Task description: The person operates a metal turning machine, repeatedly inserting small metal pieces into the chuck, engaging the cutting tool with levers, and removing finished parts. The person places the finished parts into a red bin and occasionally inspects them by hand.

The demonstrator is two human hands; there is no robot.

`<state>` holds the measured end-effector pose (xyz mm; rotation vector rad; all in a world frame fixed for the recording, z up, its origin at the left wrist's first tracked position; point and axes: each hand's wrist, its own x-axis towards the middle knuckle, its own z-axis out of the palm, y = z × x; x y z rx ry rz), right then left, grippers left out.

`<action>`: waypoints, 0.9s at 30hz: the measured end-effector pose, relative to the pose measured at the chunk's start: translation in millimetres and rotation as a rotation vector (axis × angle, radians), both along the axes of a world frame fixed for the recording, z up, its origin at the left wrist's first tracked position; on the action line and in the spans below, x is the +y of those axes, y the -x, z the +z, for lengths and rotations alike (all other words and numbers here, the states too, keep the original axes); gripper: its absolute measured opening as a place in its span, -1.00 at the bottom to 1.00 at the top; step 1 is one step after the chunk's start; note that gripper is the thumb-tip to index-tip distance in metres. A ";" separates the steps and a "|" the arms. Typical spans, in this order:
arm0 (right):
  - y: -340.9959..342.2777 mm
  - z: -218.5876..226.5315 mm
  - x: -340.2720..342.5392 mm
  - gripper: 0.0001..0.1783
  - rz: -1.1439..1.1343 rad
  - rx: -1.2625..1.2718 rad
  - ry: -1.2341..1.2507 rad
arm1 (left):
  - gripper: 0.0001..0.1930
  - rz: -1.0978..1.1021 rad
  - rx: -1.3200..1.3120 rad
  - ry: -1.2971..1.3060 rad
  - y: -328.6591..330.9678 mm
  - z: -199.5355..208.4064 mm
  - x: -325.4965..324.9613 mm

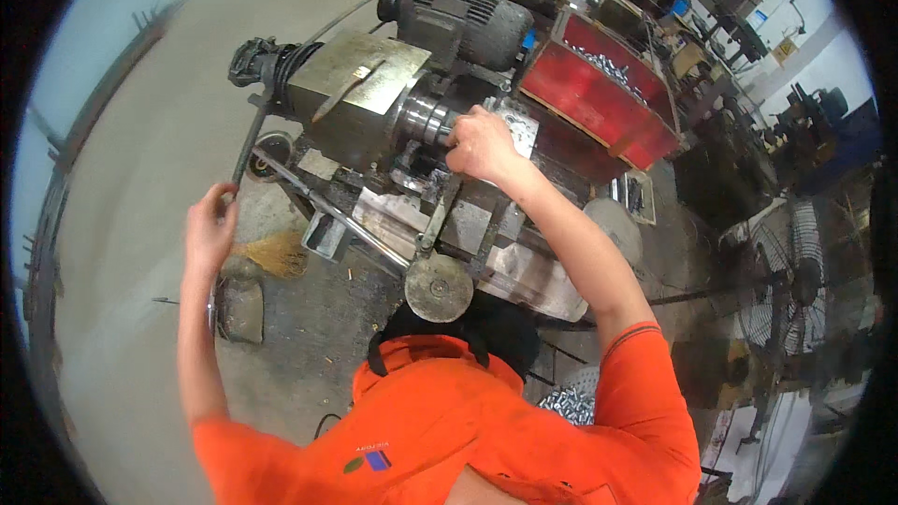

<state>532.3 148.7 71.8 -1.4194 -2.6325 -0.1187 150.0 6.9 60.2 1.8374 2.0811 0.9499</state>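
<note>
Before me stands a small lathe-like machine, its grey headstock [327, 84] topped by a flat plate. My left hand [211, 226] is closed round the lower end of a long dark metal lever [249, 145] that hangs from the headstock's left end. At the shiny round chuck [423, 119], my right hand [481, 144] has its fingers drawn together against the front of the spindle. Whatever those fingers hold is hidden behind them. A long-handled tool [348, 92] lies across the top plate. Nearest my body is a round metal handwheel [438, 288].
Behind the chuck sits a ribbed electric motor [463, 23]. A red bin [599, 89] of small metal parts stands at the right. A bare metal rod [346, 220] slants below the headstock. A straw broom [273, 254] lies on the floor; a large fan [786, 276] stands far right.
</note>
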 end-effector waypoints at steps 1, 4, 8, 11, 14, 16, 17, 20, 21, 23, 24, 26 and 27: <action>2.9 -7.0 10.0 -0.75 -0.050 0.018 0.028 | -0.72 0.043 0.170 0.041 20.7 1.4 -14.2; 9.7 -15.2 23.8 -0.77 -0.185 0.096 0.204 | -0.64 0.127 0.188 0.187 62.3 -25.7 -66.7; 2.7 -38.7 41.3 -0.78 -0.055 0.246 0.145 | -0.58 0.114 0.010 0.303 69.5 -63.8 -108.1; 9.8 -34.1 38.3 -0.77 -0.019 0.254 0.147 | -0.62 0.273 0.107 0.319 69.4 -91.4 -101.5; 7.0 -36.0 37.0 -0.77 0.023 0.227 0.077 | -0.74 0.321 0.288 0.349 57.7 -82.5 -83.7; 2.0 -38.4 40.7 -0.76 0.125 0.191 0.012 | -0.79 0.334 0.416 0.365 60.8 -85.1 -79.7; -1.8 -38.9 43.9 -0.76 0.198 0.137 -0.032 | -0.82 0.334 0.480 0.385 64.0 -86.3 -78.5; 3.0 -36.4 36.0 -0.71 0.150 0.160 0.026 | -0.87 0.381 0.647 0.468 122.3 -83.1 -65.6; -1.6 -32.1 35.1 -0.70 0.137 0.109 0.043 | -0.89 0.398 0.695 0.488 156.5 -85.4 -54.9; 2.6 -30.0 33.0 -0.67 0.086 0.163 0.084 | -0.91 0.259 0.911 0.157 226.9 -93.8 -35.9; -1.5 -28.9 31.0 -0.68 0.062 0.165 0.078 | -0.92 0.220 0.944 0.124 236.2 -103.2 -23.9; -1.1 -31.7 32.0 -0.69 0.049 0.174 0.061 | -0.93 0.165 1.054 0.048 255.8 -91.7 -6.5; -3.3 -34.4 33.0 -0.69 0.057 0.160 0.057 | -0.93 0.193 1.020 0.130 260.4 -96.3 -5.4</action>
